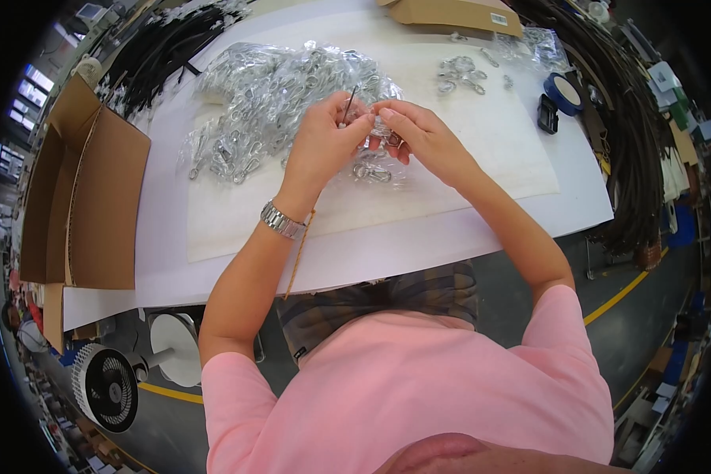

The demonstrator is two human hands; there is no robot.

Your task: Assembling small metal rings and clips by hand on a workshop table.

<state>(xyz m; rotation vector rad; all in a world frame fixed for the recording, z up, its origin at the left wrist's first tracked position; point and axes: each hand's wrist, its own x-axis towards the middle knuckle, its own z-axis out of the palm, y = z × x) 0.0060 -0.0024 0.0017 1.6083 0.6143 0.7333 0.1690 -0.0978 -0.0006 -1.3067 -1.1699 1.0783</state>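
My left hand (324, 141) and my right hand (428, 141) meet over the table, thumbs and fingertips closed on a small clear plastic bag (378, 125). What lies inside the bag is mostly hidden by my fingers. A thin dark rod (349, 103) sticks up from the fingers of my left hand; its kind cannot be made out. Right behind and to the left of my hands spreads a large heap of clear bags with silvery metal snap hooks (261, 103). A few more bagged hooks (371, 171) lie just below my hands.
Several loose metal hooks (462, 73) lie at the far right, near a black tray-like holder (547, 115) and a blue tape roll (562, 93). An open cardboard box (107, 201) stands at the left; another box (450, 14) lies at the back. A fan (107, 387) stands lower left.
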